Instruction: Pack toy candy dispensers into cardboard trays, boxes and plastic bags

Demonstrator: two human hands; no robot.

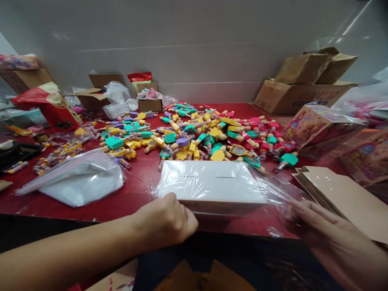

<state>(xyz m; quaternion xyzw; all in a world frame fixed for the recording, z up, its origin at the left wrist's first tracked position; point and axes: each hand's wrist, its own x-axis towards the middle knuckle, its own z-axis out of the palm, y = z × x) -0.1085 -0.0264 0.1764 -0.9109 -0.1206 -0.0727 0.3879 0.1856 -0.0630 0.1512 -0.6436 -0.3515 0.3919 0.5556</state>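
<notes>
Head view: two hands at the near edge of a flat white box in clear wrap.

Lower left of centre, the left hand [165, 220] is curled into a fist against the box's near left corner; whether it pinches the film there cannot be told. Directly beyond it lies the white box [212, 184], centred in the frame on the red table [136, 194], its long axis running left to right across the picture, parallel to the table edge. Loose plastic wrap [273, 190] trails off its right end toward the lower right, where the right hand [318, 230] lies blurred, fingers stretched out and unclenched on the film. Left hand is nearer the box. Behind it spreads a heap of coloured toys [209, 133]; flat cardboard sheets [342, 194] lie at right.
</notes>
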